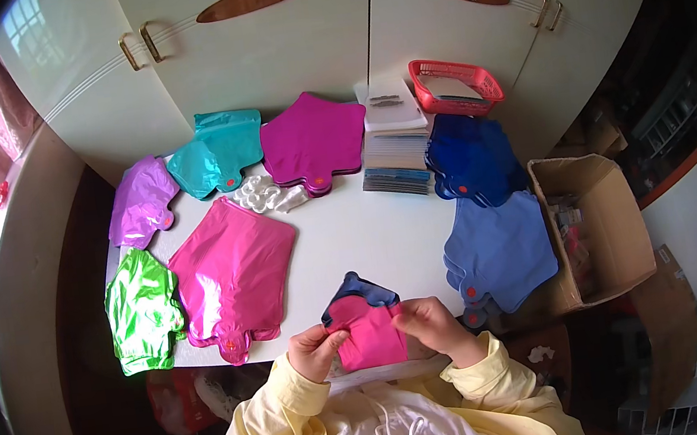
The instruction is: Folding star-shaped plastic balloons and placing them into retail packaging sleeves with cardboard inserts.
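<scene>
At six o'clock, by the table's (360, 238) near edge, the left hand (315, 352) pinches the left side of a pink-and-navy foil piece (369, 337); the right hand (438, 328) grips its right side. White tabletop gives room from there toward twelve, bounded by the magenta foil stack (312, 135) at twelve, large pink foil stack (237, 266) at nine and light-blue stack (503, 255) at three.

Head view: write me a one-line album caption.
Left hand and right hand hold a pink and dark-blue piece at a white table bearing flat, colourful shapes.
</scene>
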The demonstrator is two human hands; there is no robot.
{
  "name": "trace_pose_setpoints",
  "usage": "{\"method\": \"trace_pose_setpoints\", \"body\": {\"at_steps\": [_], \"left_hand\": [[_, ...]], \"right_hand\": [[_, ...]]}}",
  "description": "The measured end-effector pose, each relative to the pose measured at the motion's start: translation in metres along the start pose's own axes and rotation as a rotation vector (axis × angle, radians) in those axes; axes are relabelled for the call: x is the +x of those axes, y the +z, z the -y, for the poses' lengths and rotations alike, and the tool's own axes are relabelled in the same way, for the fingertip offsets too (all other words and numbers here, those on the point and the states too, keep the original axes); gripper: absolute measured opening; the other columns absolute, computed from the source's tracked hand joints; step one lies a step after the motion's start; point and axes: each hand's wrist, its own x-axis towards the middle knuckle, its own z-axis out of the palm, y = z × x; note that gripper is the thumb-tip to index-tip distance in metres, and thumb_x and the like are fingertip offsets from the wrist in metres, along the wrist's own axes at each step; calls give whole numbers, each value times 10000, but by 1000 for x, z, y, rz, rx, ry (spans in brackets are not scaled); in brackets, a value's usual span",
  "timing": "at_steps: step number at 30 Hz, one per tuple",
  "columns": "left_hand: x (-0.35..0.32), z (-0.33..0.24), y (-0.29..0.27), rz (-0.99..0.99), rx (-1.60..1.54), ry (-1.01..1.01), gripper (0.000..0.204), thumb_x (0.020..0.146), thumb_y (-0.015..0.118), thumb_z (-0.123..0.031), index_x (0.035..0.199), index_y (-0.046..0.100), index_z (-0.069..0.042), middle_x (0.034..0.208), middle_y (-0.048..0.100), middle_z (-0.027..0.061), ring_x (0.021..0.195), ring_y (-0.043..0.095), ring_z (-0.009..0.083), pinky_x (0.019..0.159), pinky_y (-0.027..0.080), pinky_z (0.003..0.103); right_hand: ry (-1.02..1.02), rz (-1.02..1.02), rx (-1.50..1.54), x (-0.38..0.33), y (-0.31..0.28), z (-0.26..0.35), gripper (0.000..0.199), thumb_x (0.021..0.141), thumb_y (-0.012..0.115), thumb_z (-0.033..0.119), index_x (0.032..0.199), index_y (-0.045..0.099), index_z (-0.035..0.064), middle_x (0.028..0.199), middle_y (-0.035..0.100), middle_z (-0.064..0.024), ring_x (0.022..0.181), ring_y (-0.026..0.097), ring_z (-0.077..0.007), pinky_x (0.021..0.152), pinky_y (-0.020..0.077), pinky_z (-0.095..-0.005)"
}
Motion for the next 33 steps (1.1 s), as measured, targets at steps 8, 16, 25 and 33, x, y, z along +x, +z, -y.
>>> {"method": "trace_pose_setpoints", "body": {"at_steps": [8, 16, 25, 33], "left_hand": [[0, 7, 0, -21, -38, -21, 110, 857, 671, -59, 930, 688, 22, 826, 681, 11, 746, 565, 49, 686, 466, 213], [-1, 6, 0, -36, 104, 62, 67, 835, 695, -40, 841, 671, 22, 752, 669, 11, 675, 536, 36, 597, 443, 203], [0, 3, 6, -56, 165, 73, 138, 828, 697, -16, 733, 602, 18, 680, 617, -12, 629, 478, 25, 549, 413, 204], [2, -3, 12, -235, 126, 229, 256, 803, 685, 56, 646, 493, -3, 645, 578, 1, 629, 456, 25, 537, 395, 205]], "right_hand": [[43, 121, 293, -4, -14, -13, 254, 918, 604, 162, 1083, 649, -26, 964, 677, -83, 874, 620, -120, 789, 517, -285], [-14, -84, 27, -2, 1, 3, 134, 874, 642, 66, 971, 668, -23, 840, 677, -46, 768, 604, -90, 725, 489, -241], [-122, -414, -255, 2, 20, -13, 103, 862, 651, 89, 861, 634, -12, 734, 651, -28, 670, 559, -50, 620, 458, -216], [91, -103, -157, -13, 15, -13, 197, 906, 622, 182, 919, 665, -10, 715, 638, -16, 584, 545, -60, 532, 441, -213]]}}
